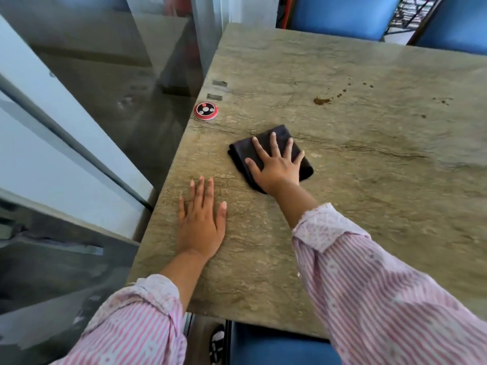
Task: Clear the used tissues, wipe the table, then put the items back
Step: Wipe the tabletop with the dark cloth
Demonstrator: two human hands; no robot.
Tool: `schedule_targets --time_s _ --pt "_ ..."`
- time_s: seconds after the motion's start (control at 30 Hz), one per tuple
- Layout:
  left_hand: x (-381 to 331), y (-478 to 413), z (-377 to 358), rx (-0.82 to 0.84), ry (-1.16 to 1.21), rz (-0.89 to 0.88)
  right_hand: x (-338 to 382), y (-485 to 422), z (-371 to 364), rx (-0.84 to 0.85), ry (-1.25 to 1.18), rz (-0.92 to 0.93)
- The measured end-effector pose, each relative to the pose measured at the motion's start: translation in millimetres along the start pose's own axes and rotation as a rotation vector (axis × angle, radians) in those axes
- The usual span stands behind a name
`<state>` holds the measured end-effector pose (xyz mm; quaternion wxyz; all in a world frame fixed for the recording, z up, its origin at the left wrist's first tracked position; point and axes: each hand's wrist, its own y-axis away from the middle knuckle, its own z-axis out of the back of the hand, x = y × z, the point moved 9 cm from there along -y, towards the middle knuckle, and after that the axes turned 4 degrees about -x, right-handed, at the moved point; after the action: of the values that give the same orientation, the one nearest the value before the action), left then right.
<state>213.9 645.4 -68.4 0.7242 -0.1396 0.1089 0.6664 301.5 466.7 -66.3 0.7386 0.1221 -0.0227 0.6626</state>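
Your left hand [201, 222] lies flat & open on the table [369, 206], holding nothing, near the left edge. The red call button [206, 110] sits farther along that edge; a wide sweep could knock it off. Your right hand [276, 167] presses with fingers spread on the folded dark cloth [274, 143], mid-table, not gripping it. The brown spill [322, 101] & small drops are to the right, beyond the cloth, not yet wiped; I think one pass may only smear them. Surface is stone-look, beige. Glass panel on the left, blue chairs [342, 14] at the far side.
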Motion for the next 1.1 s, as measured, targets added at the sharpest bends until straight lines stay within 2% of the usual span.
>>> schedule_targets --time_s 0.07,0.13,0.27,0.33,0.4,0.47,0.57,0.67,0.73,0.8,0.87,0.93,1.0,1.1 --pt "-0.8 2.5 0.8 0.005 0.013 0.004 5.5 38.7 -5.9 -0.012 0.001 0.164" --pt "-2.8 3.2 1.4 0.019 0.004 0.007 -24.9 67.7 0.4 -0.055 -0.008 0.192" --pt "-3.0 0.0 1.9 0.038 -0.031 -0.003 -99.3 23.9 18.9 -0.057 0.014 -0.098" --pt "-1.2 0.9 0.0 0.04 -0.048 -0.009 -97.1 -12.6 23.0 -0.068 -0.004 -0.233" --pt "-0.2 0.6 -0.5 0.031 -0.049 -0.006 -68.3 -42.8 20.3 -0.078 -0.049 -0.281" --pt "-0.8 -0.9 -0.4 0.016 -0.048 -0.003 -23.3 -55.4 12.1 -0.057 -0.076 -0.206" --pt "-1.4 0.7 1.5 0.013 -0.013 0.01 27.4 -25.8 -1.4 -0.025 -0.034 0.036" --pt "-2.2 1.4 2.6 0.029 0.018 0.019 9.9 21.5 -2.1 -0.029 0.038 0.204" --pt "-2.1 0.3 2.3 0.03 0.004 0.011 -22.9 26.9 5.9 -0.02 0.064 0.178" --pt "-1.7 0.2 1.0 0.025 -0.014 -0.001 -48.3 2.2 14.4 -0.022 0.052 0.038" --pt "-0.3 0.9 0.0 0.019 -0.021 -0.006 -43.6 -32.8 17.2 -0.026 0.021 -0.093" --pt "1.0 1.0 -2.2 0.019 -0.028 0.001 -11.4 -57.5 11.5 -0.027 -0.011 -0.131" --pt "0.3 0.4 -0.3 0.002 -0.025 0.009 32.3 -62.5 3.2 -0.029 -0.033 -0.057" --pt "-0.6 1.9 2.6 0.002 0.01 0.021 74.1 -23.8 -8.1 -0.013 0.002 0.186"
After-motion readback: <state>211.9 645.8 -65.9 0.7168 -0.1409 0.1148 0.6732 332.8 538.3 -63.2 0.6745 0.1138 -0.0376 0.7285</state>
